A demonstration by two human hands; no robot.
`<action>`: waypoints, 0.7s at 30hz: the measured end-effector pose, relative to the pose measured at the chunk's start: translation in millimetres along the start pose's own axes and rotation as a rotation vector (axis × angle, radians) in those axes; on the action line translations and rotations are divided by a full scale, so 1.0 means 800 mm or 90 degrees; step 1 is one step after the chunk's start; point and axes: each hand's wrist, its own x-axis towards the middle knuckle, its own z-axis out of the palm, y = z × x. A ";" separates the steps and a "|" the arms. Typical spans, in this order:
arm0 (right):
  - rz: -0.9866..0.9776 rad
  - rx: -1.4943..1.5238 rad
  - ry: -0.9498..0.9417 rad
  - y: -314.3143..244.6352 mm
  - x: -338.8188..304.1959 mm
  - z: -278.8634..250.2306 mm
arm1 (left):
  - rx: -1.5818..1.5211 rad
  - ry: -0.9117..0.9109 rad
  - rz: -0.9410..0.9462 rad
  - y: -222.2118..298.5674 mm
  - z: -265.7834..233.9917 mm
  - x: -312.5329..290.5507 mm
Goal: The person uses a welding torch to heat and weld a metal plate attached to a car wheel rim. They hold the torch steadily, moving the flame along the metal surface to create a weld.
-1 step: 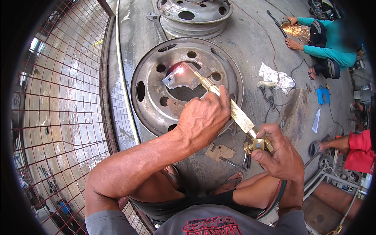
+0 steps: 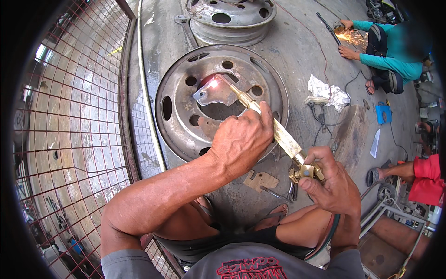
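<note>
My left hand (image 2: 244, 137) grips the shaft of a brass cutting torch (image 2: 283, 136), and my right hand (image 2: 330, 183) holds its valve end with fingers on the knobs. The torch tip points up-left, where a bright flame (image 2: 213, 83) glows on a flat grey metal plate (image 2: 214, 95). That plate lies across the centre hole of a grey steel wheel rim (image 2: 179, 125) flat on the concrete floor. Hoses (image 2: 327, 237) run down from the torch past my right wrist.
A second wheel rim (image 2: 227, 18) lies farther back. A red wire-mesh panel (image 2: 69, 139) stands at left. Cut metal pieces (image 2: 260, 180) and a white rag (image 2: 327, 90) lie on the floor. A person in teal (image 2: 390, 51) grinds with sparks at upper right; another person's red sleeve (image 2: 425, 179) is at right.
</note>
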 end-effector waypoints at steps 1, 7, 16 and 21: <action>0.005 0.001 -0.003 -0.001 0.002 -0.001 | 0.002 0.001 -0.001 -0.001 -0.001 0.002; 0.001 -0.017 -0.001 -0.005 0.007 -0.003 | -0.005 -0.013 -0.008 -0.004 -0.001 0.006; 0.024 -0.024 -0.013 -0.010 0.007 -0.006 | -0.002 -0.009 -0.005 -0.004 -0.001 0.007; 0.014 -0.036 -0.010 -0.010 0.007 -0.006 | 0.005 -0.008 -0.006 -0.004 -0.001 0.006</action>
